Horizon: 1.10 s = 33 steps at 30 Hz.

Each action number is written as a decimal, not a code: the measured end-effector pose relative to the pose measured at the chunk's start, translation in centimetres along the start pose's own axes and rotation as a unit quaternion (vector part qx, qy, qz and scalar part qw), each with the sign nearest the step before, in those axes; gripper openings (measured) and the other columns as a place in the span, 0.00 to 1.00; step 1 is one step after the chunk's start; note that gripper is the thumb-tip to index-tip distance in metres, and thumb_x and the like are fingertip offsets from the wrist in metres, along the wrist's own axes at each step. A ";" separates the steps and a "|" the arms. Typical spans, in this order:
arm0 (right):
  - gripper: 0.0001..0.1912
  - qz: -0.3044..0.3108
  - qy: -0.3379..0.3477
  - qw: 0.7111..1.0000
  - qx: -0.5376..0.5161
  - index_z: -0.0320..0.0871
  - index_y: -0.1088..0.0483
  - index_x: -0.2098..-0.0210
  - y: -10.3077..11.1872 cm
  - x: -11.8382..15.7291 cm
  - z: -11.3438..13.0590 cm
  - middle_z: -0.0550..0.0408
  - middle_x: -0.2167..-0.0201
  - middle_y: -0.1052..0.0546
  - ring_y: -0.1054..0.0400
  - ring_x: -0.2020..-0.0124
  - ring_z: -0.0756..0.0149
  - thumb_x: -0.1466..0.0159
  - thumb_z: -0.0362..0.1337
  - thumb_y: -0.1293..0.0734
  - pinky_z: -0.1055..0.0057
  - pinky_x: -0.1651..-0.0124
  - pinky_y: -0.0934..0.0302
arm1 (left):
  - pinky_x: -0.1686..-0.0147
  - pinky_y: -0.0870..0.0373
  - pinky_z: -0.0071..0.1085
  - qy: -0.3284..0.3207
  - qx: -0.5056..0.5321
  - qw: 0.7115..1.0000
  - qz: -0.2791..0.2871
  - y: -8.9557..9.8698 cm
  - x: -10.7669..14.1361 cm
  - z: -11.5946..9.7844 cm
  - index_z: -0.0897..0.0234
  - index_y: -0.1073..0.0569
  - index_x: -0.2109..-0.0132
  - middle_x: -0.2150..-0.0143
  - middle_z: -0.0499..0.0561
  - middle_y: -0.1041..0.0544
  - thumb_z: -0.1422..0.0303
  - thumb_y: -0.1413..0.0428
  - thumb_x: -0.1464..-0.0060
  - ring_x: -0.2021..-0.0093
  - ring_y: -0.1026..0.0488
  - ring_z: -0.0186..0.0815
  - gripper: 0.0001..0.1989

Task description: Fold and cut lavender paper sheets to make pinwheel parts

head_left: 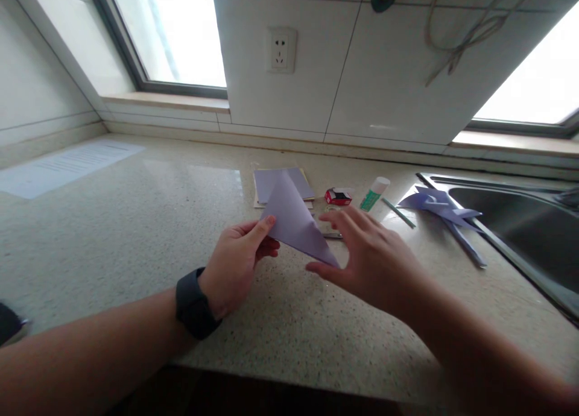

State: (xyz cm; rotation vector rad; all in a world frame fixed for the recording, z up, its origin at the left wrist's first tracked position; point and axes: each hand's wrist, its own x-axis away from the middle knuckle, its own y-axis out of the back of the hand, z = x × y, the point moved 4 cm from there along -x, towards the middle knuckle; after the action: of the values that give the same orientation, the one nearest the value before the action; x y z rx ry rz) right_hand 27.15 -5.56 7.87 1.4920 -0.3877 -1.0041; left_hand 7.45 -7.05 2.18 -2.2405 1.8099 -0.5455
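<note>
A sheet of purple paper [294, 220], folded into a triangle, is held up above the counter. Its left edge is pinched between the thumb and fingers of my left hand [242, 253]. My right hand [368, 253] is beside the paper's right corner, thumb and fingers spread apart; whether the thumb touches the paper I cannot tell. Behind the triangle lies a stack of purple paper [271, 184], partly covered by it. Scissors [332, 236], mostly hidden, lie between the paper and my right hand.
A small red box [338, 196], a glue stick [375, 193] and a thin green stick [398, 213] lie behind my right hand. Farther right, a purple paper pinwheel [436, 205] rests against the sink's rim [497, 235]. A printed sheet [67, 167] lies at the far left.
</note>
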 end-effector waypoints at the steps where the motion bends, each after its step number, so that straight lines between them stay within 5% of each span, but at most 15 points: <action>1: 0.29 0.003 0.035 0.999 0.007 0.43 0.33 0.47 -0.3 -0.1 0.7 0.41 0.52 0.25 0.31 0.52 0.47 0.41 0.53 0.29 0.57 0.56 0.37 | 0.75 0.30 0.25 -0.003 -0.017 1.000 0.013 -0.1 0.1 0.1 0.68 0.21 0.70 0.76 0.50 0.23 0.60 0.33 0.51 0.76 0.28 0.30 0.14; 4: 0.10 0.000 0.047 0.999 0.026 0.42 0.29 0.54 -1.0 -0.4 1.6 0.46 0.59 0.23 0.30 0.57 0.53 0.33 0.36 0.36 0.60 0.56 0.38 | 0.73 0.30 0.27 -0.012 -0.057 0.997 0.049 -0.5 0.6 0.2 0.68 0.20 0.68 0.72 0.54 0.20 0.57 0.35 0.47 0.75 0.27 0.32 0.16; 9: 0.09 -0.029 -0.023 0.991 -0.130 0.41 0.26 0.59 -0.9 -0.9 -0.4 0.51 0.65 0.22 0.29 0.63 0.62 0.33 0.33 0.38 0.65 0.59 0.39 | 0.71 0.32 0.30 -0.107 -0.144 0.981 0.078 -0.4 1.6 -1.0 0.65 0.20 0.62 0.68 0.55 0.21 0.54 0.43 0.40 0.70 0.28 0.36 0.18; 11: 0.08 0.026 -0.066 0.970 -0.233 0.42 0.26 0.61 -1.2 -0.8 -2.0 0.53 0.68 0.23 0.31 0.67 0.65 0.33 0.36 0.37 0.68 0.64 0.40 | 0.66 0.32 0.32 -0.245 -0.270 0.929 0.066 -0.3 2.3 -2.4 0.63 0.21 0.60 0.67 0.53 0.23 0.59 0.43 0.39 0.66 0.29 0.37 0.12; 13: 0.10 0.132 -0.081 0.935 -0.317 0.42 0.26 0.58 -1.8 -0.6 -3.1 0.55 0.69 0.24 0.32 0.69 0.67 0.32 0.39 0.37 0.70 0.67 0.41 | 0.55 0.33 0.37 -0.396 -0.400 0.824 0.062 -0.6 3.3 -3.6 0.62 0.23 0.59 0.62 0.53 0.25 0.66 0.40 0.42 0.59 0.30 0.40 0.06; 16: 0.19 0.250 -0.059 0.914 -0.315 0.43 0.32 0.45 -2.0 0.0 -3.8 0.57 0.70 0.25 0.33 0.71 0.68 0.35 0.38 0.34 0.72 0.69 0.43 | 0.48 0.34 0.44 -0.446 -0.543 0.699 0.132 -1.3 3.9 -3.2 0.63 0.25 0.49 0.52 0.57 0.27 0.68 0.39 0.43 0.50 0.32 0.45 0.15; 20: 0.16 0.285 -0.037 0.940 -0.183 0.45 0.29 0.51 -1.7 0.4 -3.8 0.58 0.71 0.26 0.35 0.72 0.69 0.38 0.37 0.31 0.72 0.70 0.48 | 0.50 0.30 0.45 -0.402 -0.616 0.637 0.232 -1.9 4.3 -1.6 0.63 0.26 0.47 0.47 0.59 0.27 0.70 0.43 0.40 0.49 0.31 0.46 0.14; 27: 0.11 0.281 -0.029 0.949 -0.139 0.45 0.28 0.57 -1.7 0.6 -4.1 0.57 0.71 0.25 0.36 0.71 0.68 0.39 0.41 0.30 0.71 0.70 0.50 | 0.48 0.32 0.46 -0.491 -0.671 0.469 0.298 -3.1 8.4 -0.1 0.69 0.23 0.48 0.45 0.60 0.22 0.76 0.50 0.37 0.47 0.26 0.49 0.15; 30: 0.11 0.270 -0.024 0.955 -0.120 0.45 0.28 0.59 -1.8 0.7 -4.4 0.56 0.70 0.24 0.35 0.71 0.66 0.39 0.43 0.29 0.70 0.70 0.49 | 0.48 0.31 0.43 -0.481 -0.697 0.443 0.294 -3.2 9.4 0.8 0.73 0.26 0.42 0.41 0.62 0.24 0.72 0.52 0.35 0.45 0.25 0.49 0.19; 33: 0.11 0.256 -0.019 0.962 -0.097 0.45 0.29 0.61 -1.8 0.7 -4.5 0.54 0.68 0.23 0.33 0.68 0.63 0.38 0.43 0.29 0.69 0.68 0.47 | 0.48 0.30 0.40 -0.465 -0.703 0.454 0.288 -3.0 9.6 1.6 0.76 0.28 0.39 0.41 0.64 0.25 0.63 0.54 0.33 0.45 0.24 0.48 0.24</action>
State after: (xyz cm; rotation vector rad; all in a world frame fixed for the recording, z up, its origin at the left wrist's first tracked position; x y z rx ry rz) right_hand 30.39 -2.84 5.48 1.1147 -0.6458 -0.6353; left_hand 12.51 -15.86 3.37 -1.1401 2.0130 2.5436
